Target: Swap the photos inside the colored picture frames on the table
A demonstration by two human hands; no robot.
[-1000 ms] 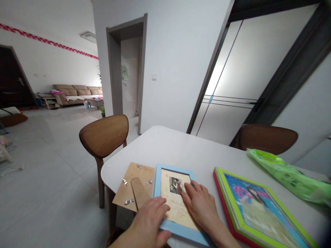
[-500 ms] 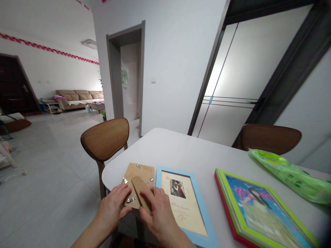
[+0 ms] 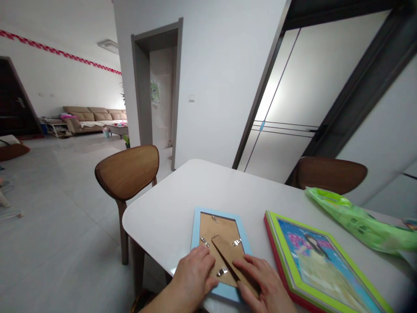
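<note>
A brown backing board with metal clips and a fold-out stand lies over the opening of a light blue picture frame on the table. My left hand has its curled fingers on the board's lower left edge, with the thumb near the bottom clip. Across from it, my right hand grips the lower part of the stand at the board's right side. The board hides the frame's picture. To the right of my right hand lies a green picture frame with a picture of a figure in a pale dress.
Under the green frame lies a red one. A green plastic bag rests farther right on the white table. Wooden chairs stand at the left and the far right.
Both hands have moved the backing board to the right, from beside the blue frame onto it. The board now covers the picture. The view has shifted slightly.
</note>
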